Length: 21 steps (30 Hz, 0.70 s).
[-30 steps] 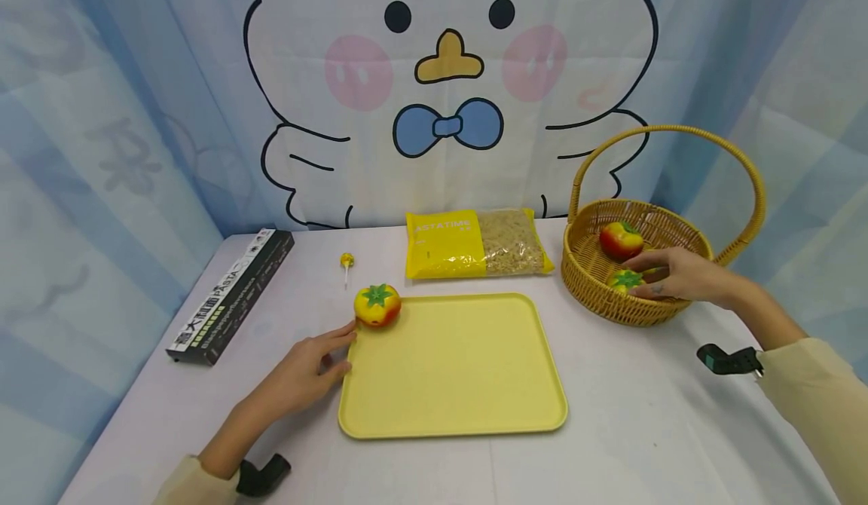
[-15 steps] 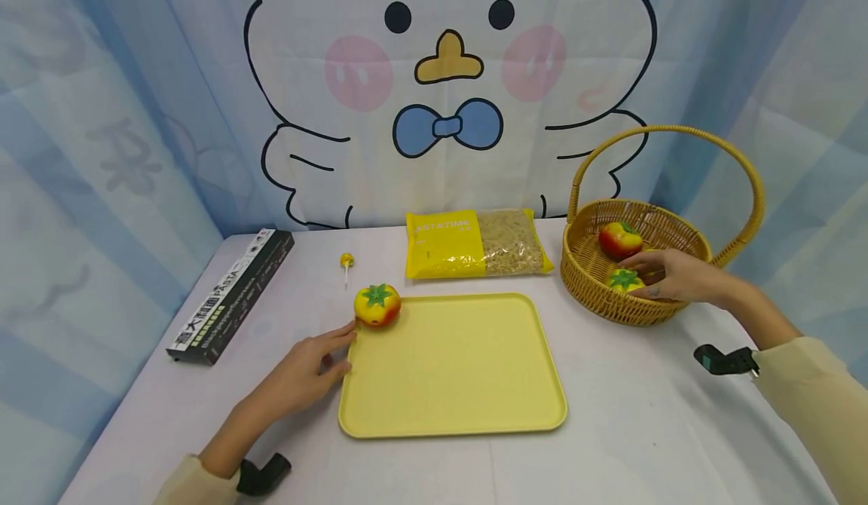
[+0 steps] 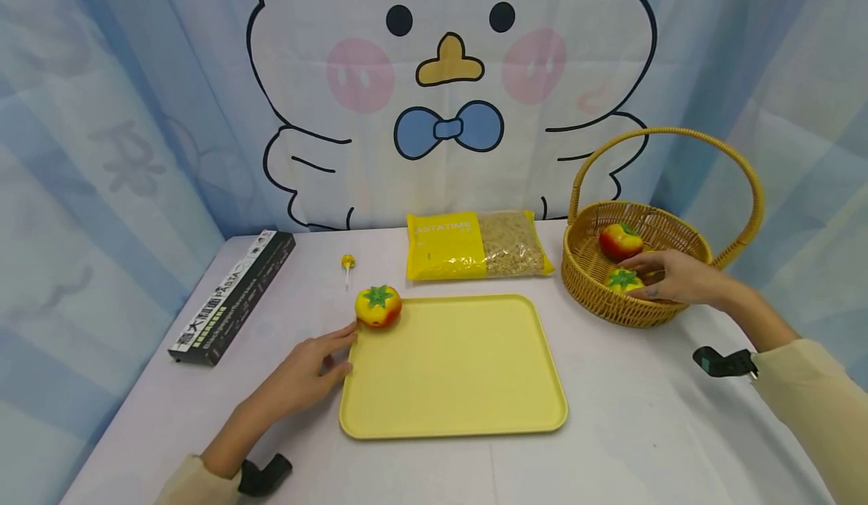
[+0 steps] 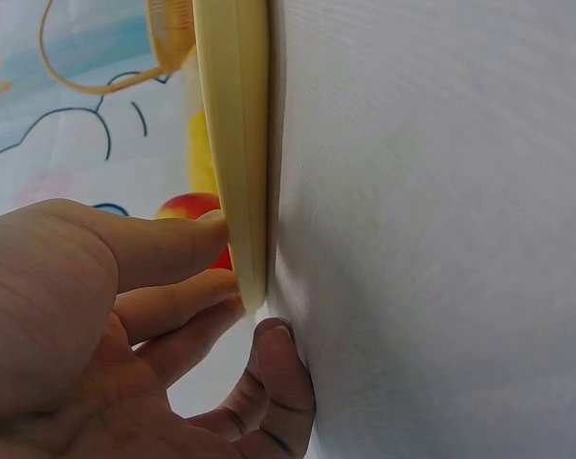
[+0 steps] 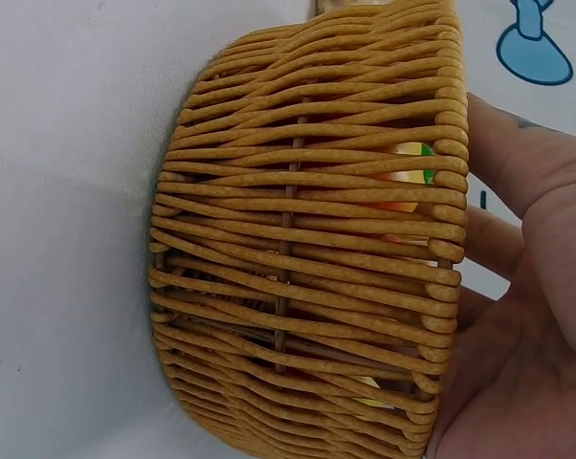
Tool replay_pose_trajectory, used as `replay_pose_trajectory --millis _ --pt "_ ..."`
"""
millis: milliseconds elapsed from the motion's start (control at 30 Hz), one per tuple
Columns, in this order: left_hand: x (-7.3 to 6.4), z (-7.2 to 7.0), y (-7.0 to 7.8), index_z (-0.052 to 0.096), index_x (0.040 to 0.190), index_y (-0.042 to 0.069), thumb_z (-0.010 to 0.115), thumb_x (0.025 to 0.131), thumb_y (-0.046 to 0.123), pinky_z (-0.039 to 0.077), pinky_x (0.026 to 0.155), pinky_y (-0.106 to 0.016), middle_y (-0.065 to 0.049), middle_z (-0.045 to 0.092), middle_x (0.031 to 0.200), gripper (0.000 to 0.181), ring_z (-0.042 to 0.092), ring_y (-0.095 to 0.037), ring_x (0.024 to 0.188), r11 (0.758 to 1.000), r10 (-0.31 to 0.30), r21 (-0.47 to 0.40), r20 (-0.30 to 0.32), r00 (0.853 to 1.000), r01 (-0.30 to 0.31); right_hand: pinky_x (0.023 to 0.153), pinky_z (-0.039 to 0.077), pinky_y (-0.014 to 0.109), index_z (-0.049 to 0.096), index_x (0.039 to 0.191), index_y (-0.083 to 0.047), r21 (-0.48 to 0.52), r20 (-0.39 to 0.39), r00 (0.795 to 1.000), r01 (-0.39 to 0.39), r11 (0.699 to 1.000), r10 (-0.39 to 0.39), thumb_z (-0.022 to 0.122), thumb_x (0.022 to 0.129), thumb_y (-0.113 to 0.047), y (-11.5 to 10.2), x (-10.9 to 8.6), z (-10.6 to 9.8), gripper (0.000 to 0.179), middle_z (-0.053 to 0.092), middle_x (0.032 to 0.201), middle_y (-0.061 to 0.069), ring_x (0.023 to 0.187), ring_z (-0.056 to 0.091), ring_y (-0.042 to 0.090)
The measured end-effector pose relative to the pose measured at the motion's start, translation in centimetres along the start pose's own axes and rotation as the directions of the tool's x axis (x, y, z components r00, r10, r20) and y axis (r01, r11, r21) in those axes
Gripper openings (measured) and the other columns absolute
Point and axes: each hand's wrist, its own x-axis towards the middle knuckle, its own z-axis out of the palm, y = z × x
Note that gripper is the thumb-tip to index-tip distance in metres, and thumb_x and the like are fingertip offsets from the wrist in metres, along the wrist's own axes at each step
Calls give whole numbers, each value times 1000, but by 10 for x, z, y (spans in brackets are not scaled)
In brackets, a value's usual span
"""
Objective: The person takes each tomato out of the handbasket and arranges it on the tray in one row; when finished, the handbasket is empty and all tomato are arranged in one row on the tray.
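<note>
Touching the tray with relaxed left fingers; grasping one yellow fruit inside the basket with right fingers.

The left hand angles inward, its thumb spread apart from the loosely extended index finger. The right hand reaches farther forward, fingers bent opposite the thumb. Both forearms slant inward from long sleeves.

Head view: bright, even, diffuse; glints on plastic bag beyond left fingers. Left wrist: dimmer, soft shadow on tablecloth beside fingertips, backdrop past them slightly soft. Right wrist: basket weave beside right fingers sharp.
</note>
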Motion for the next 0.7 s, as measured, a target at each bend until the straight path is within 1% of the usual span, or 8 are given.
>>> replay_pose_trajectory --millis 133,233,300,467,700 --pt "0 0 0 57 152 5 72 100 12 53 80 -26 -9 45 168 55 57 -13 92 1000 -3 -2 2 1000 3 102 54 63 57 146 5 -9 -18 1000 -13 1000 12 77 98 -31 0 0 0 64 63 139 36 124 62 50" --pt "0 0 0 57 152 5 72 100 12 54 80 -26 -9 45 168 55 58 -13 93 1000 -4 1 5 1000 4 103 51 67 56 147 4 -18 -41 999 -31 999 31 77 97 -38 0 0 0 69 61 141 39 128 58 55" --pt "0 0 0 57 152 5 72 100 12 54 80 -26 -9 45 168 55 58 -13 93 1000 -2 5 3 1000 2 103 51 68 56 148 3 -25 -61 997 -44 999 42 78 96 -41 0 -1 0 71 59 143 38 129 57 56" --pt "0 0 -1 57 152 5 72 100 11 55 82 -27 -9 45 168 55 59 -13 94 1000 3 7 -2 1000 -3 102 53 66 53 150 4 -23 -103 993 -55 998 52 77 97 -43 -1 -2 -3 75 58 143 39 125 61 56" --pt "0 1 -2 56 152 4 72 100 11 54 80 -26 -10 45 168 54 59 -12 94 1000 18 4 -9 1000 -18 95 60 56 50 154 1 20 -140 989 -38 999 40 77 97 -41 -9 -3 -11 75 56 146 38 124 64 53"
